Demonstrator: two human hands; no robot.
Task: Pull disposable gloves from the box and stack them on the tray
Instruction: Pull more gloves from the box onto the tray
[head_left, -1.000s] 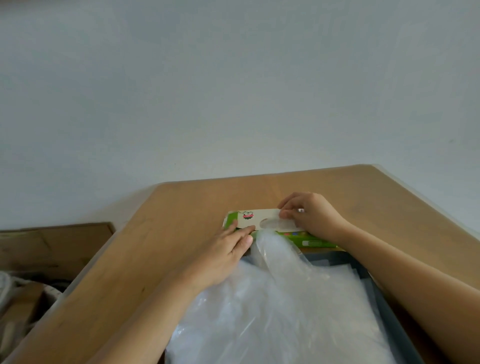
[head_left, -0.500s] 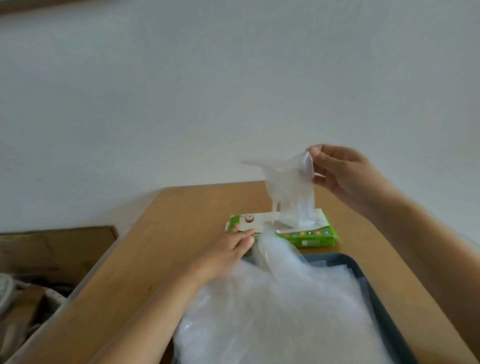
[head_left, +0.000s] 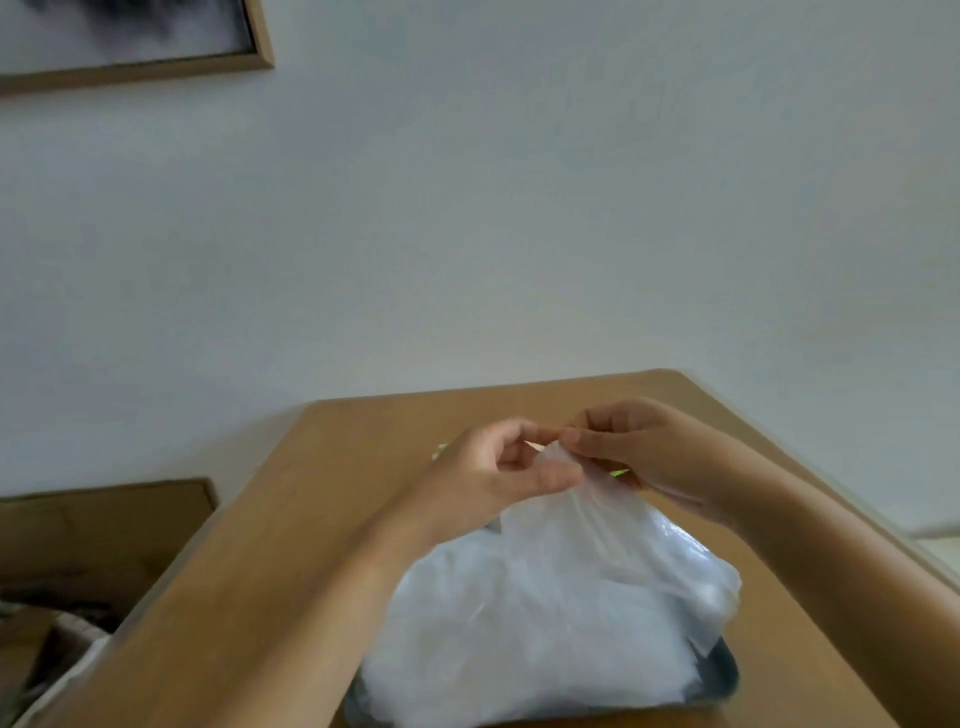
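While your left hand and right hand both pinch the glove, it drapes down onto the pile on the tray.

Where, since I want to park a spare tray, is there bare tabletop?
Crowded centre: left hand and right hand pinch a glove above the glove pile on the tray. Bare table runs left of the left forearm to the left edge; a strip lies beyond the hands at the far edge; a narrow wedge sits between tray and right forearm.

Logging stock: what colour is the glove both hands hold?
The glove is translucent milky white; head view shows it best.
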